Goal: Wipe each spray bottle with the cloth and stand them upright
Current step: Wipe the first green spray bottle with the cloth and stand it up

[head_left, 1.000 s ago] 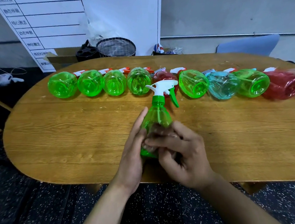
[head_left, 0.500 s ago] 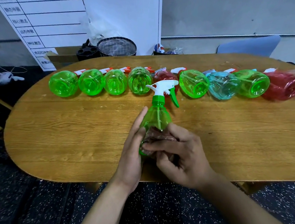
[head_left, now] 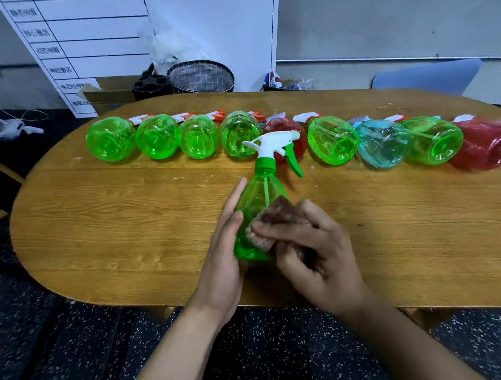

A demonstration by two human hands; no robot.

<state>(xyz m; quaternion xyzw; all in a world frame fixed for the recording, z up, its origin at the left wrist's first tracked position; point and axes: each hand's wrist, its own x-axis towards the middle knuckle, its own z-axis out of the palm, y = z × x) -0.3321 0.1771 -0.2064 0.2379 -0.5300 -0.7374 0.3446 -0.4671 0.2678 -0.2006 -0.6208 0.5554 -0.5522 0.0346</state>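
Beyond the far edge of an oval wooden table (head_left: 111,224): a mesh bin (head_left: 201,77), cardboard box (head_left: 106,93), whiteboard chart (head_left: 81,38), blue chair (head_left: 426,77).

Glossy clear plastic bottle (head_left: 254,201), nubbly brown cloth (head_left: 275,220) — grained wooden table (head_left: 125,217)

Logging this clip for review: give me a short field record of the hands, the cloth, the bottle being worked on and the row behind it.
bottle in work: green spray bottle, upright near the table's front edge
left hand: fingers straight against the bottle's left side
right hand: presses brown cloth on the bottle's front
row behind: nine bottles on their sides, bases facing the camera; six green, two red, one blue
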